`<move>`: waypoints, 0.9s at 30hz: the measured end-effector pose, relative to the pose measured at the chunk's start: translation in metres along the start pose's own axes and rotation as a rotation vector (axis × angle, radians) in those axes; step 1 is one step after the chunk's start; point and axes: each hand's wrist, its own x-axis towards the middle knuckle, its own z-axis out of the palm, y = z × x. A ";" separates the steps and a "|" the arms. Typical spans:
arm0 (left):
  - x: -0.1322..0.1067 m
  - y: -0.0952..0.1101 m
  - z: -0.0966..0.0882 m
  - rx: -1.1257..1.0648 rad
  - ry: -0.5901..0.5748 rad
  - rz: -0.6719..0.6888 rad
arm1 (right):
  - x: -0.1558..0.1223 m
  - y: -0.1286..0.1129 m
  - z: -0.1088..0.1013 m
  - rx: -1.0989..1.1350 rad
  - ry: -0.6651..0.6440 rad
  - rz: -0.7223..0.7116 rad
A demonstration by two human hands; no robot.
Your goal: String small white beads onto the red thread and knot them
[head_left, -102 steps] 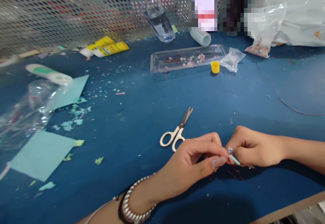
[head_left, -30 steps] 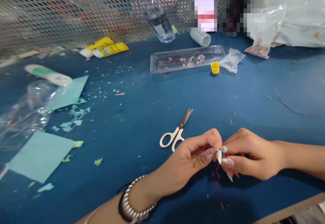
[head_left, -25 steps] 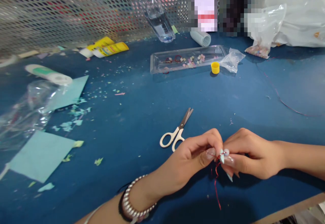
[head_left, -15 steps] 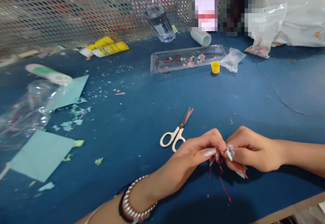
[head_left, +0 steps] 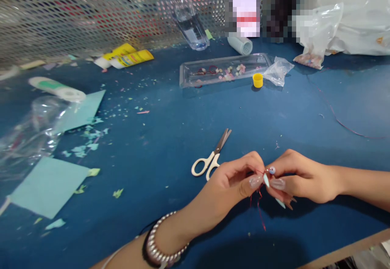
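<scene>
In front of me both hands meet over the blue table [head_left: 170, 147]. My left hand [head_left: 234, 183] pinches a thin red cord [head_left: 261, 212] between thumb and fingertips, and loose ends of it dangle below. My right hand [head_left: 307, 177] is closed beside it, fingertips at the same cord. A small pale round bead [head_left: 272, 170] shows at the right fingertips. How the cord runs between the fingers is partly hidden. White-handled scissors [head_left: 201, 166] lie slightly open just beyond my left hand, which covers part of one handle.
A clear plastic tray [head_left: 190, 78] with beads and red cord lies at the back, a yellow cap [head_left: 257, 81] beside it. Light blue paper [head_left: 50, 187] and scraps lie at left. A bottle [head_left: 191, 29] stands by the mesh panel [head_left: 76, 17]; a white bag [head_left: 359, 25] is back right.
Both hands have shifted slightly left. The bead now shows more clearly above the right fingertips, and the dangling red cord has moved left and up a little.
</scene>
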 end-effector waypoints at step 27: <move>-0.002 0.000 0.000 -0.074 -0.012 -0.045 | 0.000 -0.001 0.001 -0.010 0.024 -0.042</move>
